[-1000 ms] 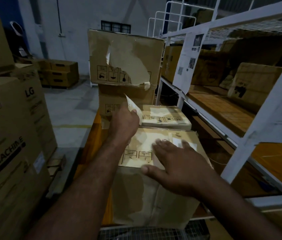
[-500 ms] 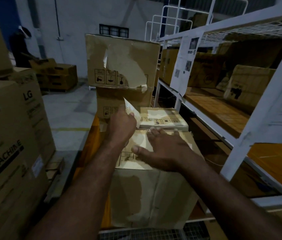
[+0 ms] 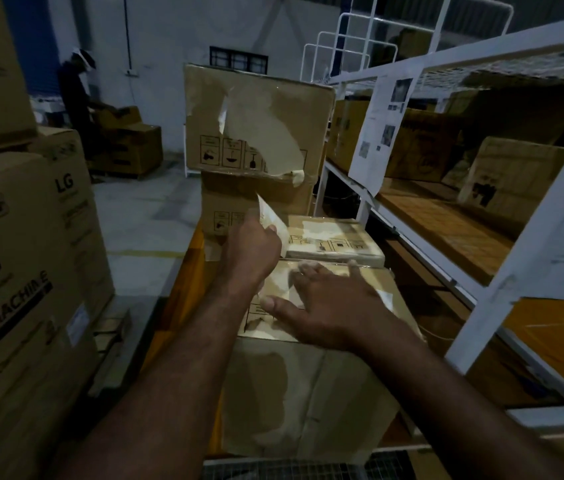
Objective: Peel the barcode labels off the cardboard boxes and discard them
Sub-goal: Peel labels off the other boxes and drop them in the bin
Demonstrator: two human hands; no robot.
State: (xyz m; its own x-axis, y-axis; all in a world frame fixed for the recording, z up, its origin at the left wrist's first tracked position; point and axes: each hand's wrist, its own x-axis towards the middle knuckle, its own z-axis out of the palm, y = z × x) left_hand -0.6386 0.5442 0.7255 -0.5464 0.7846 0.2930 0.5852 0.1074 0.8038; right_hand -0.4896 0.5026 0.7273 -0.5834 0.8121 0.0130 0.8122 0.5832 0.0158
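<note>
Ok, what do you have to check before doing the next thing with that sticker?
1. Peeled label pinched in the left hand: ok.
2. Label fully off the boxes: cannot tell, the hand hides its lower end.
3. Right hand flat on the near box, steadying it: ok.
4. Place to throw the label away: cannot tell, no bin in view.
5. Box top clean: not ok, a white scrap lies by the right hand.
</note>
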